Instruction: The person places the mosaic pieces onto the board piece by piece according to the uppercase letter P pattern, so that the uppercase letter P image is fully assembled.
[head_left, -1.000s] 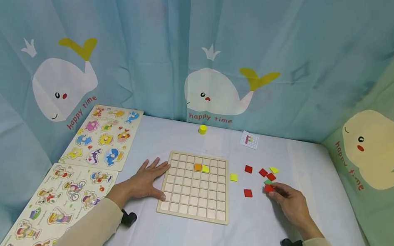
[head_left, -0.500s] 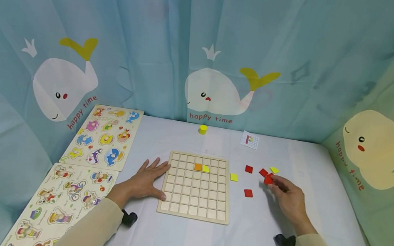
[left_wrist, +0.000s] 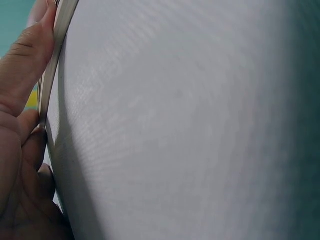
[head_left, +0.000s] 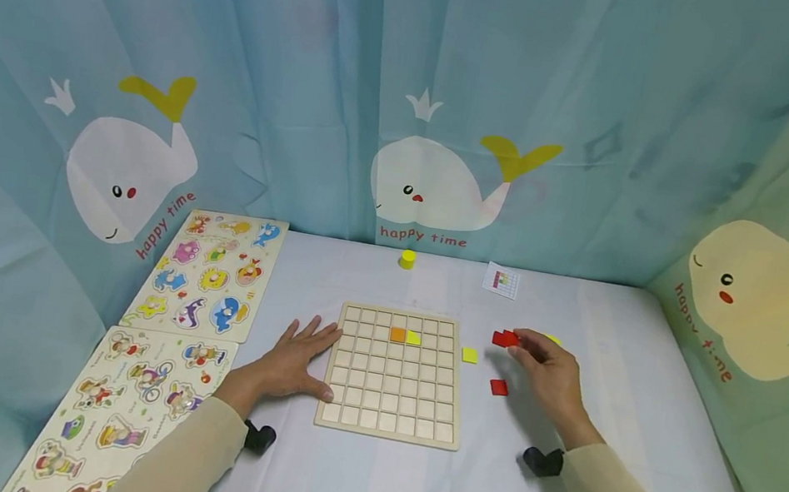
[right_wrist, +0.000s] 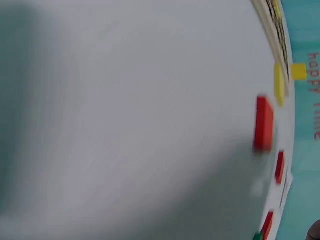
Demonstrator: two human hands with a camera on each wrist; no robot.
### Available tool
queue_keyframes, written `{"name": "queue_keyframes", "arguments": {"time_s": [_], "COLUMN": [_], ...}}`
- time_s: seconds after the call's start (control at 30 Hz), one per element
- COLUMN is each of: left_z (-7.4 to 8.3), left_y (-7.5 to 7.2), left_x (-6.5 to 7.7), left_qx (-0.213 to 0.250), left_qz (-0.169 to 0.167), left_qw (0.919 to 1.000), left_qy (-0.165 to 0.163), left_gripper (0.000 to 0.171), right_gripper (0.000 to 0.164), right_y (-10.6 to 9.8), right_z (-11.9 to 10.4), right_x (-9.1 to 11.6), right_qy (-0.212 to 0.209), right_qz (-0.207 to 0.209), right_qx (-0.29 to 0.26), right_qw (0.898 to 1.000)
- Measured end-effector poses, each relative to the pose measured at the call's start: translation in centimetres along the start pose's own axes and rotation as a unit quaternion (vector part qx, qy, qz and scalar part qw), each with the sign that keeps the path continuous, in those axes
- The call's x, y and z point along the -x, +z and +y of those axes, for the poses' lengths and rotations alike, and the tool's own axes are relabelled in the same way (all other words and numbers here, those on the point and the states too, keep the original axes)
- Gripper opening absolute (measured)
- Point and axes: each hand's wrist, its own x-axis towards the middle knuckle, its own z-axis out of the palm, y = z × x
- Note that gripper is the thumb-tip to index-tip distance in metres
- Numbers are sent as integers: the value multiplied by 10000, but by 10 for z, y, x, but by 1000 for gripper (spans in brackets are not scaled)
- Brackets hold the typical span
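A wooden grid board (head_left: 386,436) lies on the white table, with an orange square tile (head_left: 398,336) and a yellow tile (head_left: 413,338) with a cut corner in its cells. My left hand (head_left: 291,359) rests along the board's left edge, fingers spread; in the left wrist view the thumb (left_wrist: 27,57) lies against the board's side. My right hand (head_left: 552,376) pinches a red tile (head_left: 511,341) between thumb and fingertips, overlapping another red tile (head_left: 497,339) on the table. One more red tile (head_left: 499,388) lies nearer me. A green tile (right_wrist: 258,236) shows in the right wrist view.
A yellow square tile (head_left: 470,356) lies just right of the board. Partly hidden behind my right hand is another yellow piece (head_left: 553,339). A yellow cylinder (head_left: 407,259) and a pattern card (head_left: 501,281) sit at the back. Two picture puzzle boards (head_left: 204,329) line the left side.
My right hand has lifted the red tile from the loose pieces at the right and moved left and slightly away from me with it. The left hand stays in place.
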Motion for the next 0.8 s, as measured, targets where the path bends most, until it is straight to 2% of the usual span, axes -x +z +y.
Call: {"name": "queue_keyframes", "arguments": {"time_s": [0.2, 0.8], "left_z": [1, -1], "left_y": [0, 0], "left_x": [0, 0], "left_qx": [0, -62], "left_qz": [1, -67], "left_qw": [10000, 10000], "left_qy": [-19, 16], "left_gripper": [117, 118], "right_gripper": [39, 32], "right_y": [19, 74], "right_z": [-20, -73], "right_x": [-4, -11], "right_qy": [75, -345], "right_qz": [-169, -711], "right_qx": [-180, -820], "right_qw": [9997, 9935]}}
